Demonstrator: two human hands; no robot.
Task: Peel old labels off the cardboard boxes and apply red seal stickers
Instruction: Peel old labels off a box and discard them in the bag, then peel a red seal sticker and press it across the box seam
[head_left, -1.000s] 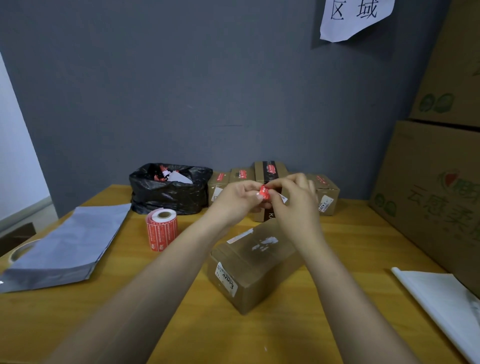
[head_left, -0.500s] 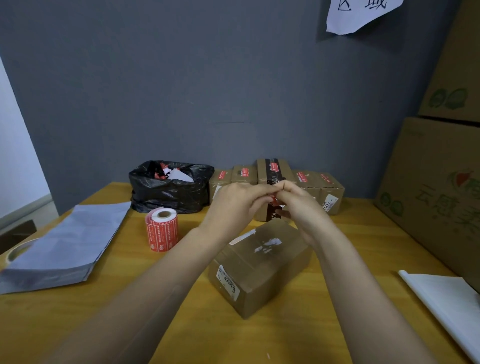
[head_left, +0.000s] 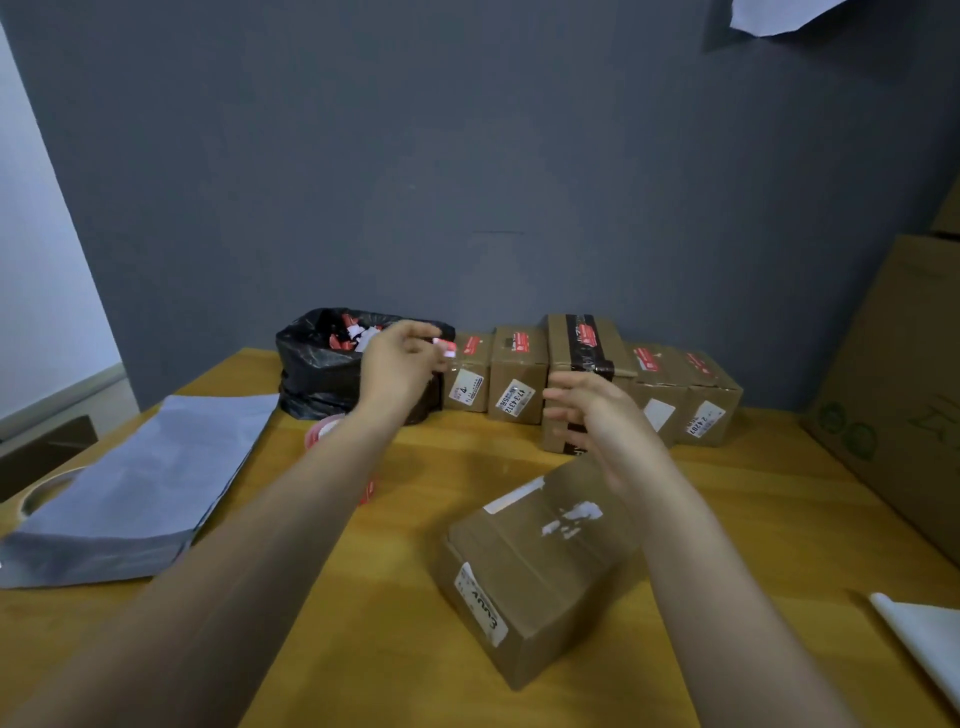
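A brown cardboard box (head_left: 535, 566) lies tilted on the wooden table (head_left: 753, 509) in front of me, with white label residue on its top and a small label on its near end. My left hand (head_left: 400, 364) is raised by the black rubbish bag (head_left: 317, 369), pinching a small red and white sticker piece (head_left: 444, 347) at its fingertips. My right hand (head_left: 592, 410) hovers with fingers spread above the box's far end, holding nothing. The red sticker roll (head_left: 324, 434) is mostly hidden behind my left forearm.
Several small boxes (head_left: 517, 382) with red seal stickers stand in a row at the wall. Grey mailer bags (head_left: 140, 478) lie at the left, white sheets (head_left: 924, 639) at the right front, and large cartons (head_left: 904, 395) stand at the right.
My hands were together over the box working a red sticker. They have parted: the left hand moved left toward the black bag with the piece, the right hand opened and stayed over the box.
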